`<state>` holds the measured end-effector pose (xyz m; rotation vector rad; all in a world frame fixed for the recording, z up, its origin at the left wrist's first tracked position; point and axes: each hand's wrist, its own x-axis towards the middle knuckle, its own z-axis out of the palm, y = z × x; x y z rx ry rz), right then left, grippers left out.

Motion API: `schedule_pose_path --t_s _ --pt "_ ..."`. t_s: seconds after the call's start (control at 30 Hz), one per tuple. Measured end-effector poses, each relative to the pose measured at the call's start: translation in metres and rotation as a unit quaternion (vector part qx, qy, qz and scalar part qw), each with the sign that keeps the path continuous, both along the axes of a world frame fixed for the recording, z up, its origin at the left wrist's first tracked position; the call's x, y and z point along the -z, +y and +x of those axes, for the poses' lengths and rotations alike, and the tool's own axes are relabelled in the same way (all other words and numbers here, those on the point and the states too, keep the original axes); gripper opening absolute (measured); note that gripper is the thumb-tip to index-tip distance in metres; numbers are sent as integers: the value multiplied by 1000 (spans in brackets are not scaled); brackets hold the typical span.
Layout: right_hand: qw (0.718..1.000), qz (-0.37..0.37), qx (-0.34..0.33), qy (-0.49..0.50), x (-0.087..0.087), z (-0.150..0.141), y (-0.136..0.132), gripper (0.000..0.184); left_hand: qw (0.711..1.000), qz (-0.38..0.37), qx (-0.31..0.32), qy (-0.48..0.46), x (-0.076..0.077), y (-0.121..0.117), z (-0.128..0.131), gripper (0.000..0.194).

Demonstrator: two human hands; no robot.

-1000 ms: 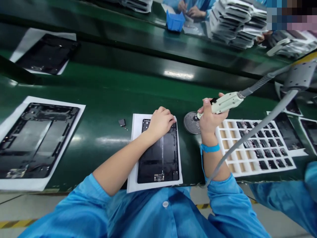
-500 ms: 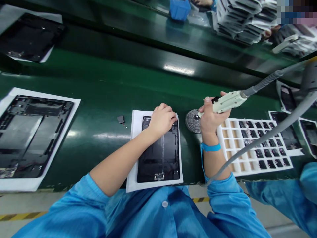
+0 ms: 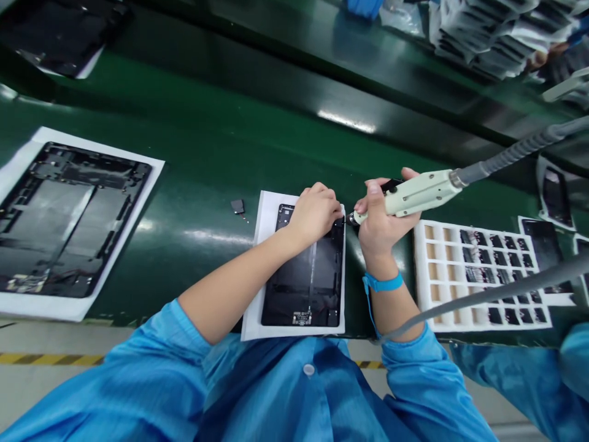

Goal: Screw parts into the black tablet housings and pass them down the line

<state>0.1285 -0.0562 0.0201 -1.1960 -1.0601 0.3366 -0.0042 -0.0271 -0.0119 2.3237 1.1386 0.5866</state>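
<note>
My left hand [image 3: 315, 213] lies pressed on the black tablet back panel [image 3: 306, 285], which sits on a white sheet [image 3: 252, 301] at lower centre, while my right hand [image 3: 380, 226] grips a pale green electric screwdriver [image 3: 416, 195], its tip just beside the panel's upper right corner, and any print on the small board [image 3: 302, 318] is too tiny to read.

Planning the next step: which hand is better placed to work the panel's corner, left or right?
Right, probably: the right hand holds the screwdriver with its tip beside that corner, while the left hand rests on the panel.
</note>
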Motion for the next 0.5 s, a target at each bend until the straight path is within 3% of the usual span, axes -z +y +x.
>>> schedule_pose_path --t_s 0.5 --pt "998 27 -34 38 5 -4 4 60 1000 12 2 5 0 -2 2 23"
